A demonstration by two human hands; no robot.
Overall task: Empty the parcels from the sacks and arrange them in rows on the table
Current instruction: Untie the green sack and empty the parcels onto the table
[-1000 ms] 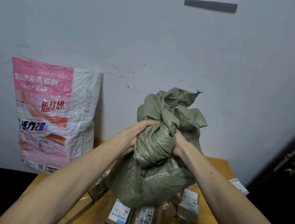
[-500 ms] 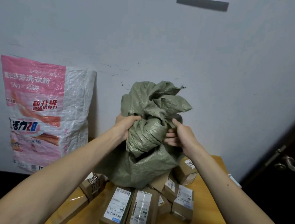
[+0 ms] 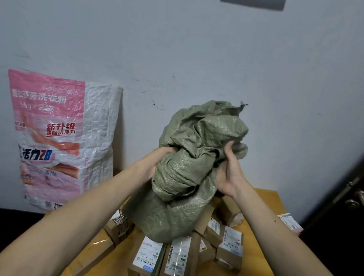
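At wall: 活力28 sack [image 3: 61,145] | left grip [image 3: 156,160], right grip [image 3: 228,177] clutch green sack [image 3: 179,212]

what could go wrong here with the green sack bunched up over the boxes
1. The green sack droops onto the heaped parcels. If the left hand and right hand gripping it pull it away, it may drag boxes along.
2. The flat parcel lies at the right edge of the table and could get knocked off.
3. The crumpled folds may still hide a parcel; this view cannot tell.
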